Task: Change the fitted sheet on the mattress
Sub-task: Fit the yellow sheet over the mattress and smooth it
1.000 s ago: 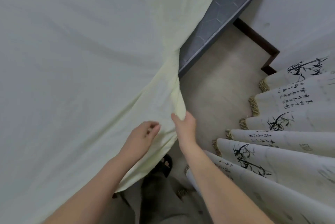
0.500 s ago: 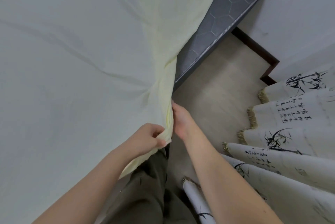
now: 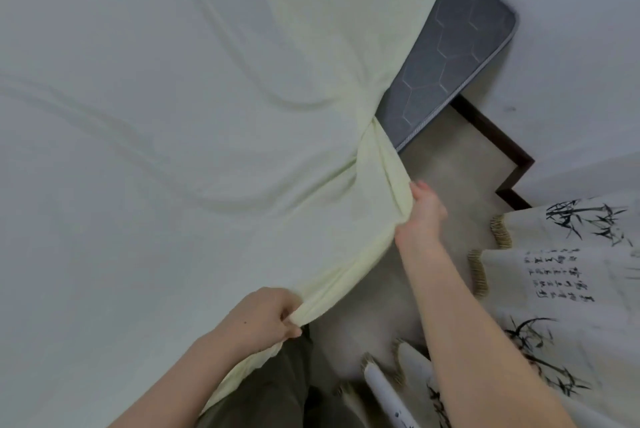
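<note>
Both hands have moved apart along the sheet's edge; half a second ago they were almost touching. Now the left hand has its fingers curled tight round a bunched fold of the pale fitted sheet, just above the person's dark trousers. The right hand grips the same edge farther up, near the grey mattress, whose corner lies bare. The sheet covers the rest of the mattress top.
</note>
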Motion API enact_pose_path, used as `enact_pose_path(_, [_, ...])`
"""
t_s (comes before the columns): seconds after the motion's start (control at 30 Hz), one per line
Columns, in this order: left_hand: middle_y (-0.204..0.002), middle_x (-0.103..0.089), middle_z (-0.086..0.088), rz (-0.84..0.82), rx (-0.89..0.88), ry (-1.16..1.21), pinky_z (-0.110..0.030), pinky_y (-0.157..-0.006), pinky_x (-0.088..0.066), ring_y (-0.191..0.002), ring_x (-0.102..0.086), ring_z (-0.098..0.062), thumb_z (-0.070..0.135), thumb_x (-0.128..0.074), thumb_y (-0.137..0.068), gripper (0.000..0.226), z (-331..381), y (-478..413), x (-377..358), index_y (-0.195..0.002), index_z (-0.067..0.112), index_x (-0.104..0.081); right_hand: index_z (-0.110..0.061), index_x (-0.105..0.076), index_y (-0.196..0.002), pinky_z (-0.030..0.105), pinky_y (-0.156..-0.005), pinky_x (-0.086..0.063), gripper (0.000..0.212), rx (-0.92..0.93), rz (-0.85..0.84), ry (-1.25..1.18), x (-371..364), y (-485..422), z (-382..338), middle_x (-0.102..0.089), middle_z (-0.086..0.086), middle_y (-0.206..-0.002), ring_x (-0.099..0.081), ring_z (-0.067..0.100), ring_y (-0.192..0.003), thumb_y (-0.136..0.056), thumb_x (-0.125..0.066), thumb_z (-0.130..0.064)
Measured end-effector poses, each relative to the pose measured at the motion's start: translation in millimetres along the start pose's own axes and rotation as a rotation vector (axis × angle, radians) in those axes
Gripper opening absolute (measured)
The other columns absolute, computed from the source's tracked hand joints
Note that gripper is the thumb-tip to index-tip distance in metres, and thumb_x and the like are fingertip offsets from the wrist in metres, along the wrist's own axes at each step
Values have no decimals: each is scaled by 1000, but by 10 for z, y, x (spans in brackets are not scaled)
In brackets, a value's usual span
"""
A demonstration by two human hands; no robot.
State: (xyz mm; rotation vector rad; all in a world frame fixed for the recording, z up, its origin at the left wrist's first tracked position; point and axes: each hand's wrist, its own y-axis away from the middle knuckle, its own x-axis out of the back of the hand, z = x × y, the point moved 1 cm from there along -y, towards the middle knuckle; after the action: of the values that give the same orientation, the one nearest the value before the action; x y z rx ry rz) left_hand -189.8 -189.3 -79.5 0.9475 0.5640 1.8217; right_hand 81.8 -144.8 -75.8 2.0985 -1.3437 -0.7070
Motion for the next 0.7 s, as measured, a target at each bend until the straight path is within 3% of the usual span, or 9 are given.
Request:
enact_pose_path(0.07, [-97, -59, 22, 99, -22, 123, -12, -70, -40, -82, -58, 8, 44, -69, -81, 15, 216, -159, 134, -93, 40, -60, -33, -53, -101, 32, -69, -50, 25, 376, 82, 431, 170, 123, -1, -63, 8, -89, -62, 21, -74, -90, -63, -13])
enact_pose_path(0.13, [-110, -60, 22, 172, -53, 385, -12, -77, -42, -91, -59, 3, 51, -64, -85, 28, 528, -300, 272, -110, 39, -60, -36, -50, -99, 33, -71, -50, 25, 508, -93, 665, 239, 331, 108, -66, 0, -90, -62, 21, -76, -89, -64, -18])
enact_pose_path(0.2, [-106, -65, 18, 164, -70, 629, -10, -77, -43, -93, -62, 0, 50, -53, -92, 26, 872, -462, 421, -111, 35, -61, -37, -48, -99, 29, -62, -50, 23, 382, -268, 754, 224, 480, 207, -69, -2, -76, -64, 18, -66, -85, -64, -30])
enact_pose_path(0.3, [-89, -65, -1, 188, -42, 794, -19, -72, -45, -87, -61, -20, 45, -56, -93, 32, 1228, -700, 597, -99, 14, -62, -32, -49, -92, 33, -59, -39, 15, 226, -522, 787, 177, 489, 256, -50, -2, -56, -46, 16, -56, -80, -58, -36])
enact_pose_path(0.4, [-68, -53, 6, 326, -83, 654, -24, -63, -34, -70, -49, -15, 21, -61, -92, 17, 1300, -892, 740, -76, 14, -59, -32, -50, -85, 32, -57, -46, 10, 136, -387, 658, 18, 230, 122, -56, 1, -59, -54, 17, -56, -87, -53, -22])
enact_pose_path(0.47, [-63, -50, 12, 259, -123, 646, -24, -63, -33, -66, -45, -8, 11, -60, -91, 21, 1294, -960, 769, -70, 15, -61, -28, -52, -88, 28, -57, -45, 11, 139, -168, 655, -118, -38, 12, -59, -1, -68, -56, 17, -62, -92, -51, -17])
enact_pose_path(0.5, [-59, -48, 15, 202, -144, 646, -21, -62, -32, -62, -43, -4, 11, -60, -91, 27, 1297, -966, 766, -65, 20, -60, -23, -55, -91, 26, -59, -44, 7, 95, -139, 659, -211, -177, -39, -61, -2, -74, -58, 17, -68, -93, -51, -18])
enact_pose_path(0.6, [-55, -46, 18, 63, -193, 581, -14, -61, -31, -58, -41, 4, 15, -61, -91, 40, 1335, -956, 674, -56, 33, -56, -5, -66, -83, 21, -59, -50, 26, -321, -193, 473, -576, -527, -145, -70, 8, -73, -66, 21, -67, -95, -53, -24])
enact_pose_path(0.7, [-61, -56, 29, -27, -128, 545, -4, -64, -34, -66, -52, 11, 19, -62, -90, 39, 1341, -946, 562, -59, 42, -61, -4, -70, -109, 39, -93, -52, 36, -530, -350, 362, -899, -770, -268, -70, 16, -109, -66, 30, -101, -91, -61, -34])
